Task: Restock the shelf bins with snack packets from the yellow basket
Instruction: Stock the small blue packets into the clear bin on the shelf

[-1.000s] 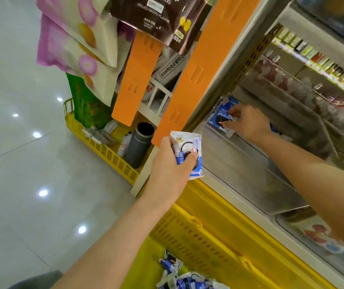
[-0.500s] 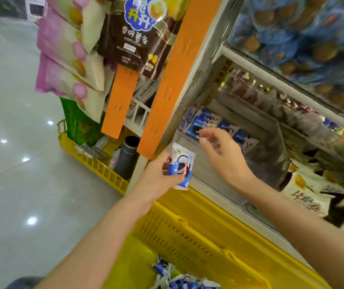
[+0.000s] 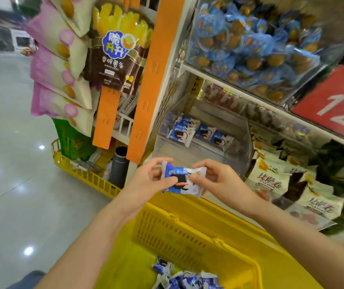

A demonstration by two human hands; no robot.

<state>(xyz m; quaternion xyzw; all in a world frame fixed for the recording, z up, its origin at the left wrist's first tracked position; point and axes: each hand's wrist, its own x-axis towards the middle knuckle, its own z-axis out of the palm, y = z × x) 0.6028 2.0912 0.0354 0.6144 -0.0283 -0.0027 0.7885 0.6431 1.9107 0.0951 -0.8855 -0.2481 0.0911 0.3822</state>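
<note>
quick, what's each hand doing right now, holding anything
left hand: pinches the left end of the blue-and-white snack packet.
right hand: pinches the right end of the same packet.

Blue packets [image 3: 181, 133] in shelf bin [image 3: 184, 156]

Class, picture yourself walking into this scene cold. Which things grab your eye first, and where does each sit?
Dead centre, the left hand and right hand pinch one blue-and-white snack packet between them, above the yellow basket at the bottom. Behind it, a clear shelf bin holds only a few matching packets, and a bright orange strip runs up the shelf's edge.
</note>
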